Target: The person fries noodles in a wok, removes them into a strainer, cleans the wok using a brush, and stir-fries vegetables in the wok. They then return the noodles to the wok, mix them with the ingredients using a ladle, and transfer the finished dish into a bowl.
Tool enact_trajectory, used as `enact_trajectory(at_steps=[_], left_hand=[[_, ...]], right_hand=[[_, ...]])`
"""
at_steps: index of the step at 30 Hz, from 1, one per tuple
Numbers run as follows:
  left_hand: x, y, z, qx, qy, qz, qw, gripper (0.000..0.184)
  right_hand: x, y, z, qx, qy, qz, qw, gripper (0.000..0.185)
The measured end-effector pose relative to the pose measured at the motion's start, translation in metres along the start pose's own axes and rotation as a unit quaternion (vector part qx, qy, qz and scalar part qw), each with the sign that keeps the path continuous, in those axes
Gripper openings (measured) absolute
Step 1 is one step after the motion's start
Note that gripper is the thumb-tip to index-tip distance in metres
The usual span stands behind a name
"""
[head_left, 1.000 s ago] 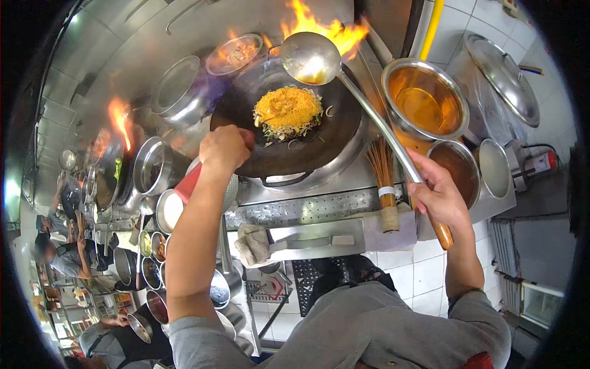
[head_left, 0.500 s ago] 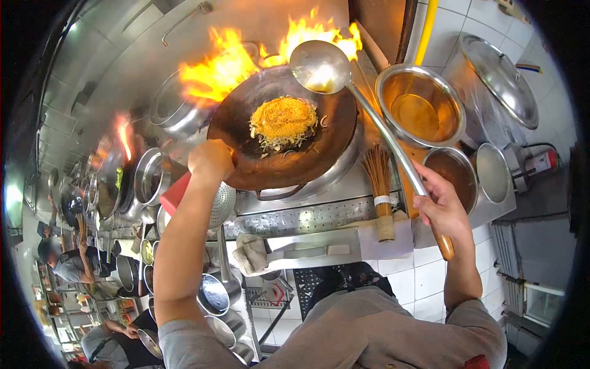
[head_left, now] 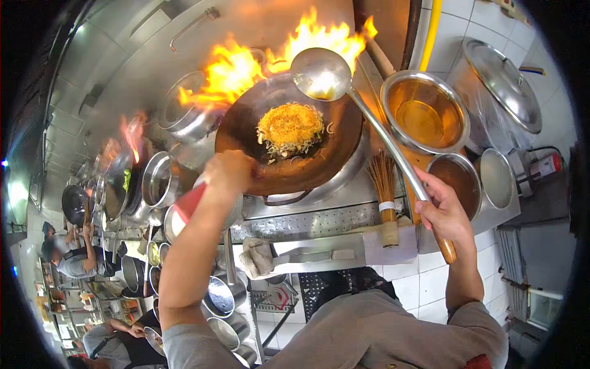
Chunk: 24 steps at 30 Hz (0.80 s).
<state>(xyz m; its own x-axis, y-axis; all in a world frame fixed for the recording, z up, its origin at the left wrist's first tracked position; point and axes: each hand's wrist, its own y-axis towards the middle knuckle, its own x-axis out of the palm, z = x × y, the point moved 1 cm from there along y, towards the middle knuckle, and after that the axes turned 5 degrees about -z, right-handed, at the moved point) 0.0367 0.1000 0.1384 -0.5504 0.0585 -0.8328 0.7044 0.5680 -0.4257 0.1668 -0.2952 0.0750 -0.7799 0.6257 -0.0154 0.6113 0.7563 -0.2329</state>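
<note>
My left hand (head_left: 228,173) is closed at the near left edge of the dark wok (head_left: 332,154), slightly smeared by motion; its grip point is hidden. Something red (head_left: 190,202) shows beside that wrist. A round, golden cake of thin noodles (head_left: 291,123) lies in the wok, with paler strands and small pieces under it. My right hand (head_left: 444,206) is wrapped round the wooden-ended handle of a long steel ladle (head_left: 393,144). The ladle's bowl is above the wok's far right rim, with a little shiny liquid in it.
Tall flames (head_left: 230,74) rise behind the wok. At right stand a steel bowl of amber liquid (head_left: 424,120), more pots and a lidded pot (head_left: 501,86). A bamboo brush (head_left: 386,203) stands near the counter's front. Other people (head_left: 80,261) work at far left.
The wok has shifted slightly right and down in view, along with its surroundings, and my left hand has moved with it. The noodle cake has turned slightly. My right hand keeps the ladle.
</note>
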Motion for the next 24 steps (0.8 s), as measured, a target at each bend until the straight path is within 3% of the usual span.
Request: enact_trajectory(at_steps=[3,8,13,15,17,21,24], left_hand=[[-0.011,0.008,0.030,0.037,-0.032,0.026,0.998,0.018],[-0.037,0.082,0.012,-0.044,-0.079,0.157,0.983,0.032],[0.003,0.118,-0.064,-0.146,-0.065,0.117,0.980,0.034],[0.006,0.068,-0.049,-0.144,-0.049,0.106,0.983,0.034],[0.026,0.058,-0.030,-0.079,0.030,0.022,0.996,0.035],[-0.001,0.027,0.022,0.019,-0.043,0.081,0.996,0.028],[0.002,0.060,0.000,-0.045,-0.124,0.176,0.976,0.028]], right_hand=[[0.002,0.004,-0.006,-0.003,0.000,0.001,1.000,0.069],[-0.003,-0.001,-0.014,-0.007,0.013,0.010,1.000,0.069],[-0.018,-0.009,-0.011,-0.022,-0.017,0.033,0.999,0.069],[-0.023,-0.009,-0.010,-0.016,-0.014,0.032,0.999,0.070],[-0.027,-0.007,-0.011,-0.009,-0.017,0.033,0.999,0.070],[-0.016,0.005,-0.020,0.000,-0.036,0.028,0.999,0.070],[-0.006,0.024,-0.025,-0.003,-0.094,0.018,0.995,0.069]])
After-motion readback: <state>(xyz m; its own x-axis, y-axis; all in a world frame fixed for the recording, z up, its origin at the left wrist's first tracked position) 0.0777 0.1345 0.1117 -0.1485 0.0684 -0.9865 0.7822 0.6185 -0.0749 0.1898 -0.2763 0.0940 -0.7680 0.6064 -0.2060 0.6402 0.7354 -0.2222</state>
